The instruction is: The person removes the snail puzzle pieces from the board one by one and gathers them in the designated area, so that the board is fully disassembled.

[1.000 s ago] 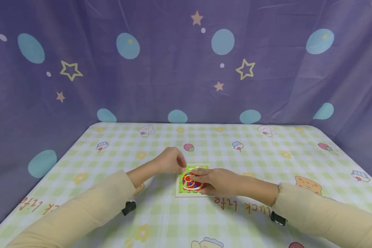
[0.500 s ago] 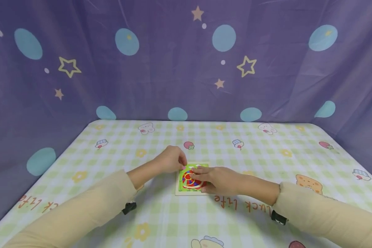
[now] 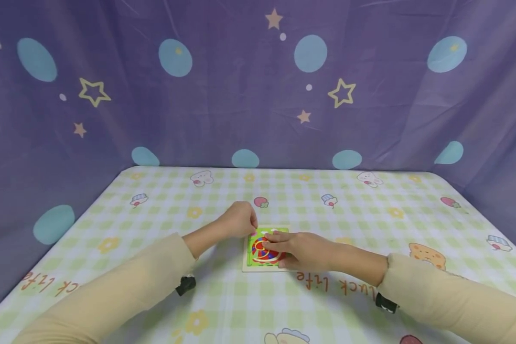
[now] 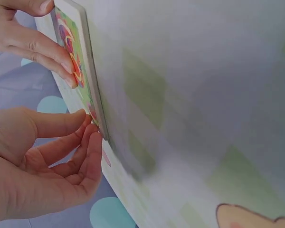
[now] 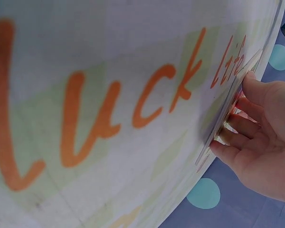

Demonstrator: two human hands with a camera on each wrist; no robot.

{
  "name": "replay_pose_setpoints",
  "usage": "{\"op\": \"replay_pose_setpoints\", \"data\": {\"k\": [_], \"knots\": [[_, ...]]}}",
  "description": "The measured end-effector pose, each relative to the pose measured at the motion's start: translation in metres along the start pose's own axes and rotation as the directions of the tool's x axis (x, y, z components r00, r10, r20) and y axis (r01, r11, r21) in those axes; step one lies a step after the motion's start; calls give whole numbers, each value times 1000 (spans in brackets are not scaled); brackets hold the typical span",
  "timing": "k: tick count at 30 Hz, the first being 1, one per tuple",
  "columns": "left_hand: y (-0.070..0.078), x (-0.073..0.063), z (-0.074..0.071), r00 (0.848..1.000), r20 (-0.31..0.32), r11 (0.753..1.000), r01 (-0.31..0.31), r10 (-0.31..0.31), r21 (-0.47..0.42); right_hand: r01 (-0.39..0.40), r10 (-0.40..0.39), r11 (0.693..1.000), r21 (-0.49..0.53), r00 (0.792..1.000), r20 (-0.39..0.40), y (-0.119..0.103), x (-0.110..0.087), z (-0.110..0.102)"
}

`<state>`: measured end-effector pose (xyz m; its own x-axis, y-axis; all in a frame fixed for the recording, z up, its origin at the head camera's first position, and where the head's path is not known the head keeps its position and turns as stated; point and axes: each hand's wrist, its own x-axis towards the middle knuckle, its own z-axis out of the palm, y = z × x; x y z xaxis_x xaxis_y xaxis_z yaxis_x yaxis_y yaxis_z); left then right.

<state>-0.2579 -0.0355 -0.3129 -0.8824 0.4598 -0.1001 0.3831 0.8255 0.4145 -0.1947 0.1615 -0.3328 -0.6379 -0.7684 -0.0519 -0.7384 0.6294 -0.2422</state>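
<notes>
A small square picture puzzle (image 3: 258, 259) in a pale wooden frame lies on the table, showing a red and blue shape with yellow curls on green. At its far left corner is my left hand (image 3: 240, 220), fingers curled, thumb and index tips pinching there. The left wrist view shows that left hand (image 4: 52, 156) with its fingertips right at the puzzle's (image 4: 92, 85) corner. What exactly lies between the tips is hidden. My right hand (image 3: 311, 251) rests on the right side, fingers stretched over the picture. In the right wrist view, the right hand's (image 5: 261, 128) thumb touches the near edge.
A green and white checked tablecloth (image 3: 232, 310) with printed flowers, animals and orange lettering covers the table. Behind it hangs a purple curtain (image 3: 241, 119) with blue dots and stars. Dark wrist devices sit under both sleeves, the left one (image 3: 186, 285) close over the cloth.
The left hand has turned slightly at the corner, and its forearm has shifted a little to the right. The right hand stays on the puzzle. The head view has tilted slightly.
</notes>
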Motion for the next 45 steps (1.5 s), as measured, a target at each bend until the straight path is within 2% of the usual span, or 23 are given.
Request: {"op": "replay_pose_setpoints", "data": {"k": [5,11,24,28,37,45], "knots": [[1,1,-2,999,8,999,35,-35,-13,-4,4,1000,-7,1000,-5,0,1,-1],[1,1,-3,999,0,999,36,-36,-35,-16,16,1000,-1,1000,2,0,1,0],[-2,0,-2,996,17,992,92,-91,-89,13,-13,1000,-3,1000,-1,0,0,0],[-2,-1,-1,995,13,990,96,-95,-103,13,-13,1000,-7,1000,-4,0,0,0],[-2,-6,2,995,-41,986,89,-95,-139,-3,4,1000,-18,1000,4,0,0,0],[0,-8,0,995,-36,985,89,-95,-147,-10,11,1000,-25,999,30,0,-1,0]]}}
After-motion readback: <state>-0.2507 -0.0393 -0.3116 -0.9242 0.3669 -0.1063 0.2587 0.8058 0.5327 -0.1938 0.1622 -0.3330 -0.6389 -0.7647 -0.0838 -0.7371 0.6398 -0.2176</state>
